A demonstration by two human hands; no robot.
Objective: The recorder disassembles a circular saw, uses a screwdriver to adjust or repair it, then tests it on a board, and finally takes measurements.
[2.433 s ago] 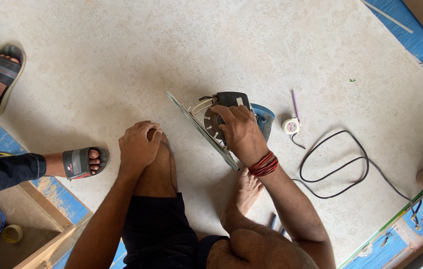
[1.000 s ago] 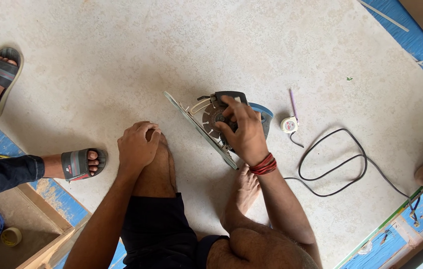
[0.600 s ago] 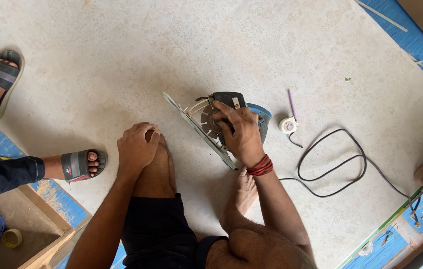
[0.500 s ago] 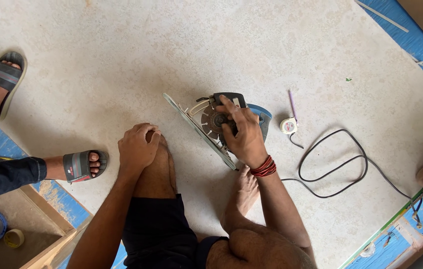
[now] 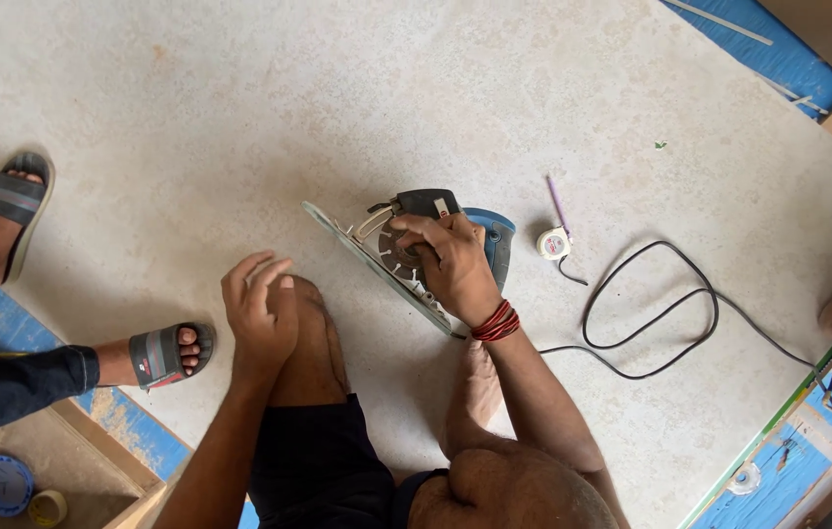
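My right hand (image 5: 450,263), with red bands on its wrist, grips a blue and black circular saw (image 5: 406,250) that lies tipped on its side on a large pale sheet (image 5: 239,118). Its metal base plate (image 5: 372,264) stands on edge, and the fingers rest on the round blade area. My left hand (image 5: 259,313) lies on my bent left knee with its fingers apart, holding nothing. A black power cord (image 5: 661,313) loops to the right of the saw.
A small white tape measure (image 5: 554,242) and a purple pencil (image 5: 557,201) lie right of the saw. Another person's sandalled feet (image 5: 156,355) stand at the left edge. Blue flooring, a blue lid (image 5: 2,484) and tape roll (image 5: 47,506) sit lower left.
My right hand has shifted on the saw, fingers now reaching over the blade side. My left hand has lifted slightly and spread its fingers on the knee.
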